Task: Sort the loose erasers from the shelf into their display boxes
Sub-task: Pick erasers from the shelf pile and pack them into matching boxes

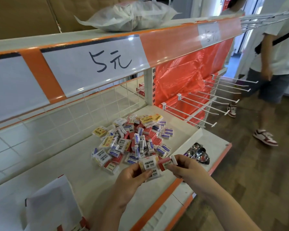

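Note:
A heap of loose erasers [133, 139] in red, white, blue and yellow wrappers lies on the white shelf [83, 179]. My left hand [132, 175] grips a stack of white-and-yellow wrapped erasers [148, 165] marked 2B, just in front of the heap. My right hand [185, 167] pinches a red-and-white eraser [167, 162] right beside that stack. A display box [52, 207], white with red trim, stands at the shelf's near left; its inside is hidden.
The shelf has an orange front edge [158, 202] and a wire grid back. White peg hooks [205, 105] jut out to the right. Shiny metal items [198, 154] lie on the lower ledge. A person [274, 64] walks on the wooden floor at right. A plastic bag [130, 15] lies on top.

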